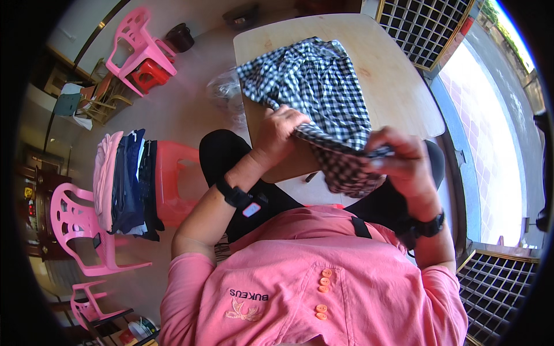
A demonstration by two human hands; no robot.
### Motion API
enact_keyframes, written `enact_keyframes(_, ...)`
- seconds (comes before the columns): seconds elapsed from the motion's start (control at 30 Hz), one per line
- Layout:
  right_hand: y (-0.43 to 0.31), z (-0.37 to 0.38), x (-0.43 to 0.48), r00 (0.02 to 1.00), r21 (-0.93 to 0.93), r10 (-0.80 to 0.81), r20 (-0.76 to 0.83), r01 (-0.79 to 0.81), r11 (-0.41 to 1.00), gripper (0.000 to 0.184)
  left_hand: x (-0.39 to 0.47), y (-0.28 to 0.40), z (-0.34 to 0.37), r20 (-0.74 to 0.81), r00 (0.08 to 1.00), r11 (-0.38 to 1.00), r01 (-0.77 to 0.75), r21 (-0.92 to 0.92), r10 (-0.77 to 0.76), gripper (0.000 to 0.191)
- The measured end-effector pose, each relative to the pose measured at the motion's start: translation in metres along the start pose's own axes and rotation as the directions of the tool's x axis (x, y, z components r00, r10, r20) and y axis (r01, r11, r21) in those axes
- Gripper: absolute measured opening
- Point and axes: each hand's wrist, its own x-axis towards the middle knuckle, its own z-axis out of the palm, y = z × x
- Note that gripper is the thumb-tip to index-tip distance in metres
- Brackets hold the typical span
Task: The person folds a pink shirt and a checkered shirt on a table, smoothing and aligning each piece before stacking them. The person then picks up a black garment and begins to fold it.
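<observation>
A black-and-white checked cloth garment [320,86] lies rumpled over the near part of a light wooden table [389,78]. Its near edge is lifted and hangs past the table's edge above the lap. My left hand [281,127] grips this edge at the left, with the fingers curled over the fabric. At the right, my right hand [400,160] pinches the same edge between thumb and fingers; it is somewhat blurred. The part of the cloth between the hands sags down and looks darker. Both wrists wear black bands.
Left of my legs, a stack of folded clothes [125,181] rests on a red plastic stool [177,184]. Pink plastic chairs [80,229] stand farther left. Clear plastic wrapping [227,93] lies beside the table's left edge. Metal lattice gates [426,30] flank the doorway at right.
</observation>
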Motion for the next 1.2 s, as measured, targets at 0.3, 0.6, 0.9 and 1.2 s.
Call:
enact_keyframes(0.3,-0.016,-0.150,-0.106,0.702,-0.069,-0.236,-0.672,0.258,0.964,0.021,-0.004,-0.055,-0.001,0.045,0.978,0.972,0.207,-0.108,-0.203,0.033)
enact_keyframes(0.6,0.087,-0.191,-0.128,0.458,0.079,0.021,-0.889,0.109,0.991,0.015,0.015,-0.084,-0.050,0.541,0.691,0.149,0.671,-0.726,-0.480,0.014)
enact_keyframes(0.9,0.095,-0.159,-0.118,0.347,-0.211,-0.198,-0.916,0.001,0.977,0.016,0.032,-0.067,-0.066,0.589,0.728,0.863,0.495,-0.100,-0.350,0.033)
enact_keyframes(1.2,0.099,-0.141,-0.110,0.282,-0.311,-0.282,-0.917,-0.062,0.948,0.016,0.044,-0.012,-0.010,0.226,0.937,0.947,0.297,-0.118,-0.266,0.030)
